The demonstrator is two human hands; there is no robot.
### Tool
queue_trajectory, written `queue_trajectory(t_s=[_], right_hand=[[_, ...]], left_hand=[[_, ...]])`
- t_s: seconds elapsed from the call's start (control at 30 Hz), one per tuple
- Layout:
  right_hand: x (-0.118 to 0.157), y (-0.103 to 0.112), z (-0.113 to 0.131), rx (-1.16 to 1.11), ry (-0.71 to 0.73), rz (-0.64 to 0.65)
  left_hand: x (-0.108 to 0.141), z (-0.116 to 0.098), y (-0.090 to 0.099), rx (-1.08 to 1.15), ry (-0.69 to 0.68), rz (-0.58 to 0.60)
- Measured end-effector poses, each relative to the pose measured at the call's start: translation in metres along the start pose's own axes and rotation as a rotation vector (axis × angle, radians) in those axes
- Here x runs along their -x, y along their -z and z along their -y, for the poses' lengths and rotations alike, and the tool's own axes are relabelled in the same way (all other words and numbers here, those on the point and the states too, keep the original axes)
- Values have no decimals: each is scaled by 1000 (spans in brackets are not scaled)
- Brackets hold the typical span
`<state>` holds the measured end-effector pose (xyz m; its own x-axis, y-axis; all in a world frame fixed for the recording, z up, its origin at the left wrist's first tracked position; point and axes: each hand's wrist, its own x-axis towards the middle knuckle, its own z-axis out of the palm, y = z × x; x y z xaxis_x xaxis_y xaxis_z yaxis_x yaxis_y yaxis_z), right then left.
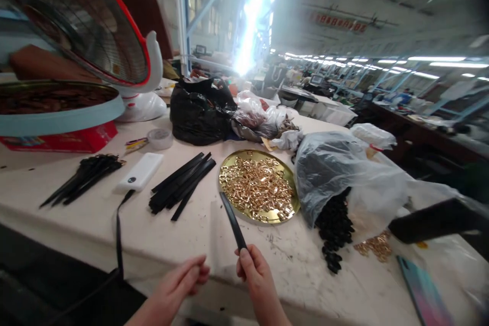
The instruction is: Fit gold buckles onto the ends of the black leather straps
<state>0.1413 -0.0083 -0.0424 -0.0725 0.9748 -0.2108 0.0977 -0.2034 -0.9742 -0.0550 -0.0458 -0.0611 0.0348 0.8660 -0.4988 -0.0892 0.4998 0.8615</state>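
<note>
A black strap strip (232,221) rises from my right hand (252,267), its lower end pinched between thumb and fingers. The strip's far tip reaches the left rim of a round gold tray (291,214), heaped with small gold metal buckles (260,186). To the left, my left hand (187,277) hovers over the table's front edge, thumb and fingers drawn together; whatever they hold, if anything, is hidden. Beyond it lies a pile of flat black strips (183,183). Farther left, a bundle of black strips (84,178) has gold bits at one end.
A white power bank (141,172) with a black cable sits left of the strips. Behind stand a fan (148,58), a blue-rimmed tray (57,122) and a black bag (202,112). At right, a clear plastic bag (328,158) spills black pieces (334,229) near a phone (424,290).
</note>
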Motion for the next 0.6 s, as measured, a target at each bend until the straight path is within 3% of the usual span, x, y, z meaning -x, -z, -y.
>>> queue_trajectory(t_s=[0.03,0.1,0.2,0.27,0.4,0.5,0.6], right_hand=[[4,-1,1,33,33,17],[11,4,2,185,136,65],[18,35,-1,464,251,40],[23,72,-5,540,214,-121],[25,155,-16,736,92,-542],[10,192,-19,988,54,-679],[-11,199,-19,1189,75,-702]], left_hand=[[-17,-23,-25,106,-5,89],[-40,-64,-67,272,35,130],[-54,-98,-97,138,-84,257],[-59,-103,-98,-177,-246,316],[-73,-90,-91,-843,-483,198],[-77,-76,-95,-991,-480,268],[-74,-72,-97,-939,-466,262]])
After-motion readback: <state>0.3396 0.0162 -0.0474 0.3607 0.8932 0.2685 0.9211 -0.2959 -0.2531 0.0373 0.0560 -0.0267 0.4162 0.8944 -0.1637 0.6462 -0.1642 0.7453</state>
